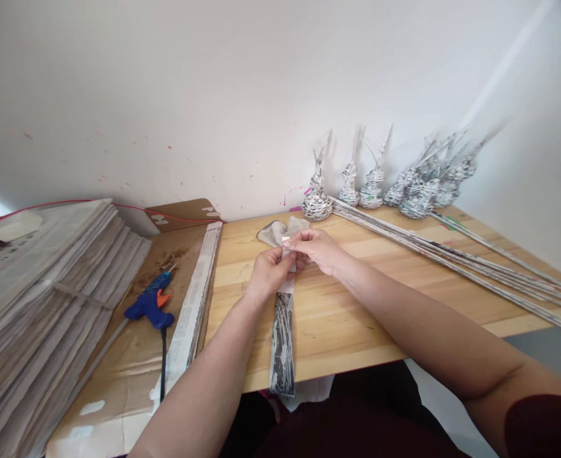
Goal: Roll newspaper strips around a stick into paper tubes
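Both hands meet at the upper end of a newspaper strip, which runs down over the table's front edge. My left hand pinches the strip from the left. From the right, my right hand grips the same end with thumb and fingers, near its pale tip. Some fingertips are hidden behind the paper. A crumpled, greyish cloth lies just beyond my hands.
Woven paper figures stand along the wall, with long rolled paper sticks at right. On the left are a blue glue gun on cardboard, a stack of newspaper strips and a tall newspaper pile.
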Motion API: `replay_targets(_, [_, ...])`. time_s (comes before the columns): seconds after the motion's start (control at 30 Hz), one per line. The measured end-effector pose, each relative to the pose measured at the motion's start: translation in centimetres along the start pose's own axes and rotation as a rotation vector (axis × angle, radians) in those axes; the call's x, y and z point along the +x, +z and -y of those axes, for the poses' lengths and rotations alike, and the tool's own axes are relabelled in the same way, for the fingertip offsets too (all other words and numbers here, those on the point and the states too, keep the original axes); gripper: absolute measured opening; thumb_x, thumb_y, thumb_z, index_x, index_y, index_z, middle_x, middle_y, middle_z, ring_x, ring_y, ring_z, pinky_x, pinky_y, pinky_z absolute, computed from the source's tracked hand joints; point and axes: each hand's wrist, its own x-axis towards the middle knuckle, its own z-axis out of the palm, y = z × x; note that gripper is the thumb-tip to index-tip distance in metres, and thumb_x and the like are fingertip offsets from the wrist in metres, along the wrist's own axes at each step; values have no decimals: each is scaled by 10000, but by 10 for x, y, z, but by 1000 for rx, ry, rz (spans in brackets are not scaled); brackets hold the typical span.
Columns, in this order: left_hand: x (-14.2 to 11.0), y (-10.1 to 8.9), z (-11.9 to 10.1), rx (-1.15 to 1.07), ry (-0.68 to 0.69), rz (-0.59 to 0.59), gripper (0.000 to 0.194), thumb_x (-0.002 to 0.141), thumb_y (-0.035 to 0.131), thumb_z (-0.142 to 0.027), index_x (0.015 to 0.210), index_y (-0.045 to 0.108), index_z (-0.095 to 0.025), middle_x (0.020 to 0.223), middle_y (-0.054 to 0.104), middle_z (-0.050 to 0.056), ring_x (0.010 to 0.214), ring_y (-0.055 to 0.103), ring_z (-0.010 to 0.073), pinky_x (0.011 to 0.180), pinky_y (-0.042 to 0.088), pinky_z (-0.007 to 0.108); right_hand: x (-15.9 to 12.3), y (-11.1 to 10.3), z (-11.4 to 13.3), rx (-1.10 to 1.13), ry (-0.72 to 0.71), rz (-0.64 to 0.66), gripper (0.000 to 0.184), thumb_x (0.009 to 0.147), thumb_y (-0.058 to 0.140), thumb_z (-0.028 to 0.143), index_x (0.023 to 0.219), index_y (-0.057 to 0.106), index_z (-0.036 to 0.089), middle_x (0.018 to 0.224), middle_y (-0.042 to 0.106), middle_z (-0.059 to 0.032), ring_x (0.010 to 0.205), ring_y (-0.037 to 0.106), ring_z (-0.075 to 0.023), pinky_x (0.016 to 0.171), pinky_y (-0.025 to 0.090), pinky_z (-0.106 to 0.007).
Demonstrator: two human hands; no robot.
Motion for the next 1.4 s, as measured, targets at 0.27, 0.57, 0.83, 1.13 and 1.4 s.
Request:
replay_targets(0.27, [1,1,4,-13,-8,-26,416,683,734,-511,797,687,-114,735,698,76,665,653,156,598,539,250,-2,4,-1,-3,-25,9,444,544,858,433,619,498,184,495,521,39,380,477,-99,346,399,-237])
replay_targets(0.57, [-2,-3,-1,-151,-69,63,383,712,741,-440,898,711,-107,815,717,97,690,659,153,590,541,250,0,-7,7,-171,-53,109,363,640,801,443,770,692,122,578,555,5,453,407,-50,378,247,-186])
replay_targets(0.83, [0,3,0,-34,-92,-17,352,710,740,-429,835,711,-101,747,718,94,685,673,162,649,551,265,-1,-3,5,-83,-45,16,366,559,850,416,691,665,129,558,579,-7,461,494,-93,402,355,-219])
replay_targets(1.13, [-2,3,1,-21,-39,56,399,758,668,-497,846,705,-110,755,716,95,684,670,160,641,541,263,-3,0,5,-46,2,12,416,517,871,419,621,562,160,534,555,20,441,471,-80,378,352,-208])
replay_targets(1.4, [-3,2,1,-65,-43,102,457,748,668,-537,903,709,-109,797,726,114,711,676,170,678,546,284,0,-7,6,-105,-59,130,386,598,824,462,693,627,144,543,555,21,418,423,-59,370,294,-195])
